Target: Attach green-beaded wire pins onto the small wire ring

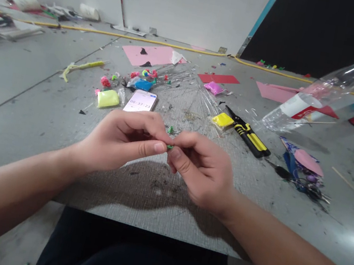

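Above the near edge of the grey table [101, 199], my left hand [128, 140] and my right hand [206, 171] meet fingertip to fingertip. Both are closed in a pinch on a small piece of green clay [170, 147], mostly hidden by the thumbs and fingers. Just beyond the fingers another small green bit [170, 129] shows, partly covered. A phone [140, 101] with a running timer display lies behind my left hand. Past my right hand are a yellow clay packet [222, 120] and black-and-yellow pliers [248, 133].
A clear plastic bottle [322, 95] stands tilted-looking at the right, near a bunch of keys [310, 188]. Pale yellow [108, 99], blue [143, 84] and purple [214, 88] clay packets lie about. Pink paper [152, 56] and a yellow cable [138, 39] are farther back.
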Motion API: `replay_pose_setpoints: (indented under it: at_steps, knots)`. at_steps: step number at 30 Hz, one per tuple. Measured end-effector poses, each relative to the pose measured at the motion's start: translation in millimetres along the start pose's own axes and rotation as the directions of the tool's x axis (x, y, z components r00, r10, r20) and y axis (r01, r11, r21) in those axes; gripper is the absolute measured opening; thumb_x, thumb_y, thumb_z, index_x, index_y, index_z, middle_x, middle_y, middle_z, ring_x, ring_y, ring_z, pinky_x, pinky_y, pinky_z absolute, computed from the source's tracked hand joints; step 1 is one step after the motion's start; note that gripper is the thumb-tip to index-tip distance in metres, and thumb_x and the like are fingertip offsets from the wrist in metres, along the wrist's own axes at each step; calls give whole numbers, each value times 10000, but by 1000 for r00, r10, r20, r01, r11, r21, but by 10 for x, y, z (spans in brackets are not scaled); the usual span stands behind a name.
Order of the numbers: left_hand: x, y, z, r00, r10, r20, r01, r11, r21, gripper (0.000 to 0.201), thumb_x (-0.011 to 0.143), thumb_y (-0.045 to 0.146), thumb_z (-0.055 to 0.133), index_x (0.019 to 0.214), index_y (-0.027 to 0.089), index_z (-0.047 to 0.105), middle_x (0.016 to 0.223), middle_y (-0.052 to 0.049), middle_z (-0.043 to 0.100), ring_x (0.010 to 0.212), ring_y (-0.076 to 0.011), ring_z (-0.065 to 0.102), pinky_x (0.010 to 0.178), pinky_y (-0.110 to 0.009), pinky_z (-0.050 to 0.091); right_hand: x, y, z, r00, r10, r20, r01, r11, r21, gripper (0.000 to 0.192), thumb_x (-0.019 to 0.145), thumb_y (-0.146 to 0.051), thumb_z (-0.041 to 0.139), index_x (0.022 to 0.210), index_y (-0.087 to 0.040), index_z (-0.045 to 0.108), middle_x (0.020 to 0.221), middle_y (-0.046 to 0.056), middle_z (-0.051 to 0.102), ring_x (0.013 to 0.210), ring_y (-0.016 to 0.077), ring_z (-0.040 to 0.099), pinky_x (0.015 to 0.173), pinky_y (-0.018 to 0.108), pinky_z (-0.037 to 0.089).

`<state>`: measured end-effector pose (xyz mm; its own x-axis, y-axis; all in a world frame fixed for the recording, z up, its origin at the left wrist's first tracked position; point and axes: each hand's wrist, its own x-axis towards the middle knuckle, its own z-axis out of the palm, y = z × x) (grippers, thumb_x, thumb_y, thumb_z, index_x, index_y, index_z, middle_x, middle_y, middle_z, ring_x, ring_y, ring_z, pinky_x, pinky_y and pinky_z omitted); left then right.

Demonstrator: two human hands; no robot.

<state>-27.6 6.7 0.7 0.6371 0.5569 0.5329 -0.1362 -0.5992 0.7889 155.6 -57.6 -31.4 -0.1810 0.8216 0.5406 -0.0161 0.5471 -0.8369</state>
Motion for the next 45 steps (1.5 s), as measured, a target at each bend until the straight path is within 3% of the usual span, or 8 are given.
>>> replay_pose_setpoints:
  at_steps: [18,37,40,45]
  knots:
    - [-21,1,-14,999,44,-20,-40,985,168,100,811,210,763,905,236,786,708,-22,649,615,-119,571,514,-246,442,12,-32,7,998,-35,-50,28,990,-139,92,939,-218,594,857,-188,623,705,-26,590,628,90,536,582,251,438]
    - [-4,35,-39,990,70,120,-73,997,28,170,870,113,669,999,194,745,772,-24,655,670,-107,605,584,-212,500,29,-61,31,993,-110,-44,101,979,-178,137,895,-188,628,763,-186,589,637,-46,556,568,70,492,538,218,408]
    - [-5,21,-42,988,72,137,-73,997,-1,142,864,118,682,970,190,744,773,-23,655,679,-108,612,609,-217,512,36,-50,19,993,-118,-14,116,985,-125,135,891,-191,636,764,-189,593,629,-50,551,555,69,491,528,214,411]
    - [-20,5,-50,980,23,196,-8,997,-81,141,879,120,664,965,199,744,798,-31,649,689,-117,618,622,-239,524,55,-41,-8,984,-109,141,117,992,-49,192,891,-233,639,719,-202,562,611,-50,514,547,84,469,530,236,418]
